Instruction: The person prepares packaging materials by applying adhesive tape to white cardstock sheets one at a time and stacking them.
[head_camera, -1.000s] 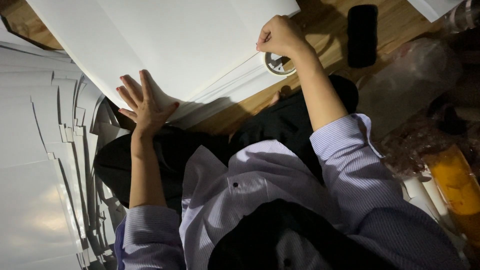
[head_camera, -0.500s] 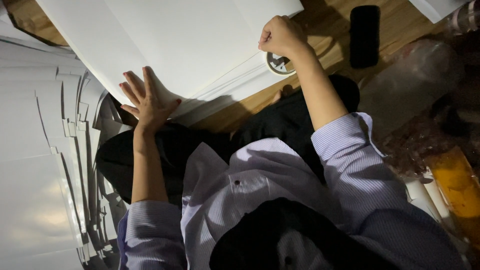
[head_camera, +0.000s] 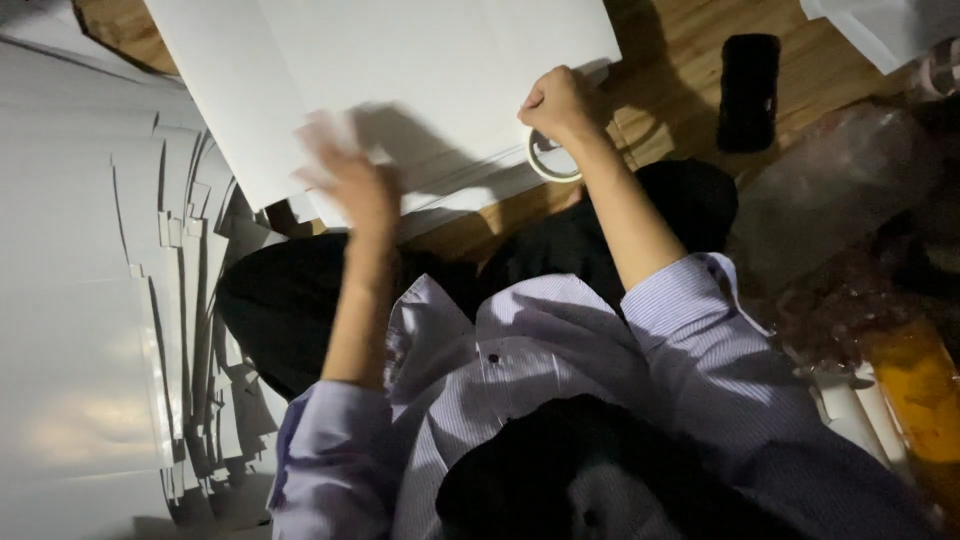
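Left hand (head_camera: 350, 185) is blurred above the near edge of the white sheets (head_camera: 400, 80), fingers look loosely spread. Right hand (head_camera: 555, 100) is fisted, pinching the sheets' corner beside a tape roll (head_camera: 548, 160). One-handed grip could let sheets slide. Clear plastic bag (head_camera: 830, 190) sits right of the sheets.

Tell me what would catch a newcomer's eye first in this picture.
The stack of big white sheets on the wooden floor at the top centre stands out first. The left hand, blurred, hangs over its near edge, and the right hand, a fist, presses on the stack's corner beside a tape roll. More white sheets fan out at left.
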